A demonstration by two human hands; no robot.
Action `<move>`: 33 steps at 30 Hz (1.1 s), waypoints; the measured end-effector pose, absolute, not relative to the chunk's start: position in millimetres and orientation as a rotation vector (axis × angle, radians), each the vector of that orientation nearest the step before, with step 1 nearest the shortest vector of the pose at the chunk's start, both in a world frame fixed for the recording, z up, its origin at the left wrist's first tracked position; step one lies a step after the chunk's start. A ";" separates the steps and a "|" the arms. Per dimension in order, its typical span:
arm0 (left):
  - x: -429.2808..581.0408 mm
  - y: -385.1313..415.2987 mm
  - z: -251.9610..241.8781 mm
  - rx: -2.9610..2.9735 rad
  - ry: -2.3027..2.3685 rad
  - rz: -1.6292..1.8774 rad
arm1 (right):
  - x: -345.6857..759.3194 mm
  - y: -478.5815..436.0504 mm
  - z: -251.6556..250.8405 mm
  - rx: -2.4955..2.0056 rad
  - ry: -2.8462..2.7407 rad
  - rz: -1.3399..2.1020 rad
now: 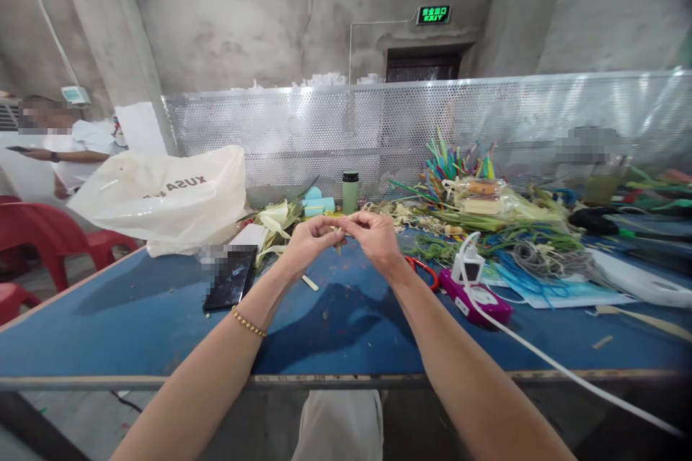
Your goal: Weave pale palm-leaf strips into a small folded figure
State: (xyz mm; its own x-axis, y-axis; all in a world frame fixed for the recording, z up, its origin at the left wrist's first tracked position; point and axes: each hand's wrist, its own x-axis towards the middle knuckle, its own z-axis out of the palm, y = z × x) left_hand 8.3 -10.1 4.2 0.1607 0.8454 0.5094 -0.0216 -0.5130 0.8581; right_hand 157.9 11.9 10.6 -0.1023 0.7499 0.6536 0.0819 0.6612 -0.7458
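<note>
Above the middle of the blue table (pixel 324 346), my left hand (pixel 312 239) and my right hand (pixel 374 234) meet at the fingertips. Thumb and forefinger are pinched together on both. A small dull greenish-brown bit shows just under the fingertips, but what they hold is mostly hidden. Below my left hand a short pale strip (pixel 310 282) lies on the table. Behind it are pale green husk-like leaves (pixel 274 217). Red-handled scissors (pixel 424 272), partly hidden by my right wrist, rest to the right.
A white plastic bag (pixel 162 194) and a black phone (pixel 232 277) lie left. A green bottle (pixel 350 192) stands behind my hands. At right are a purple power strip (pixel 476 299) with a white cable, colourful stems (pixel 459 166) and cord bundles (pixel 551 259). A person (pixel 81 140) stands far left.
</note>
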 end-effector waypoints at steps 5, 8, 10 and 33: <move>8.2 -6.0 1.4 1.665 0.804 1.412 | 156.2 13.3 6.3 -0.721 -1.630 0.574; 7.5 -6.6 1.3 1.711 0.783 1.366 | 156.8 14.2 5.1 -0.725 -1.679 0.414; 7.5 -8.0 1.5 1.727 0.780 1.332 | 157.8 14.7 5.2 -0.727 -1.708 0.282; 11.4 -3.4 -6.6 1.634 0.710 1.271 | 159.6 23.1 2.1 -0.795 -1.723 0.068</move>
